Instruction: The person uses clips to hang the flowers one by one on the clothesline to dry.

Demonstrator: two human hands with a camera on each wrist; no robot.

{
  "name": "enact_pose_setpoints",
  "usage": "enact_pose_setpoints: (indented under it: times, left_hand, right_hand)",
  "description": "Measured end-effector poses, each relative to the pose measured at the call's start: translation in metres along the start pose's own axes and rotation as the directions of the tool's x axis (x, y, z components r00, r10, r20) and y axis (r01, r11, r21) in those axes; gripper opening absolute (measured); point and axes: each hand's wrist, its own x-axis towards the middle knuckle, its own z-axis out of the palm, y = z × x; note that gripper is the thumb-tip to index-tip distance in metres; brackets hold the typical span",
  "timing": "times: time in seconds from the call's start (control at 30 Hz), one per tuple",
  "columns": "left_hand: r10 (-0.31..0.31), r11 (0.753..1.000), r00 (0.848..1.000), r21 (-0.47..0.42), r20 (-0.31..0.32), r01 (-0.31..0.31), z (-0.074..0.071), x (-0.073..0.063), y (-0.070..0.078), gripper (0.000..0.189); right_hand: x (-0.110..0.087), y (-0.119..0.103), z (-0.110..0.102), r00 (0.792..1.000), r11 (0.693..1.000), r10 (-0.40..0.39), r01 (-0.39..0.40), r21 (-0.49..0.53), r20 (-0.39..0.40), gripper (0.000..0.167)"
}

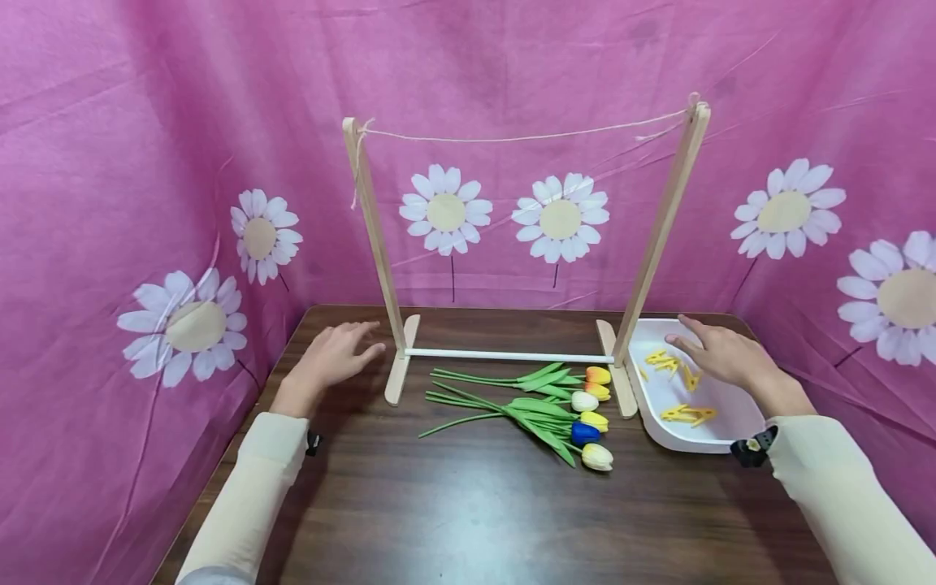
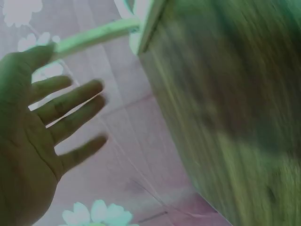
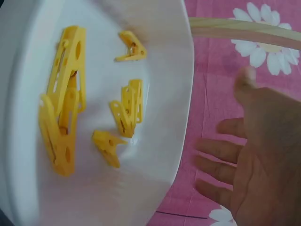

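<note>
Dark brown wood-grain table (image 1: 439,528), w/ a pale patch of glare near the front edge. Pink cloth (image 1: 504,65), wrinkled, hangs on the back & both sides, printed w/ big white daisies (image 1: 446,211) w/ cream centers.

Toward the back of the table stands a wooden frame (image 1: 379,252): 2 posts on flat feet, a slightly sagging string (image 1: 504,140) tied btwn the tops, a white rod (image 1: 508,356) btwn the posts low down. In front of the rod, artificial tulips (image 1: 544,410) lie flat, stems to L, heads to R in orange-yellow, white, yellow & blue.

At R, just beside the frame's R foot, a white tray (image 1: 720,410) w/ yellow clips (image 1: 687,415) lying loose in it.

A person in cream sleeves (image 1: 274,451) reaches in from the front. L hand (image 1: 332,357): nothing held, fingers spread & extended, near the frame's L post, apart from it. R hand (image 1: 720,351): also holding nothing, fingers extended w/ gaps btwn them, at the tray's far R side; can't tell if it touches the rim.
</note>
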Motion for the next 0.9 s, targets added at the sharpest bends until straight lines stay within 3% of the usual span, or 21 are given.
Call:
enact_pose_setpoints:
  times: [0.2, 0.33, 0.63, 0.9]
  left_hand:
    - [0.094, 0.994, 0.995, -0.048, -0.03, -0.096, -0.003, 0.001, 0.022, 0.004]
    - [0.141, 0.988, 0.989, -0.051, -0.032, -0.143, -0.001, 0.005, 0.037, 0.015]
    - [0.213, 0.975, 0.977, -0.072, 0.024, -0.211, 0.02, 0.009, 0.068, 0.009]
    - [0.354, 0.935, 0.929, -0.079, 0.11, -0.347, 0.049, 0.001, 0.096, 0.008]
  right_hand:
    - [0.007, -0.011, 0.0, 0.996, 0.997, -0.082, 0.082, -0.015, -0.032, 0.044]
    - [0.015, -0.021, -0.002, 0.993, 0.993, -0.115, 0.114, -0.03, -0.02, 0.018]
    - [0.032, -0.031, -0.006, 0.983, 0.984, -0.175, 0.176, 0.004, 0.062, 0.003]
    - [0.045, -0.03, 0.008, 0.969, 0.977, -0.207, 0.212, -0.021, 0.137, 0.01]
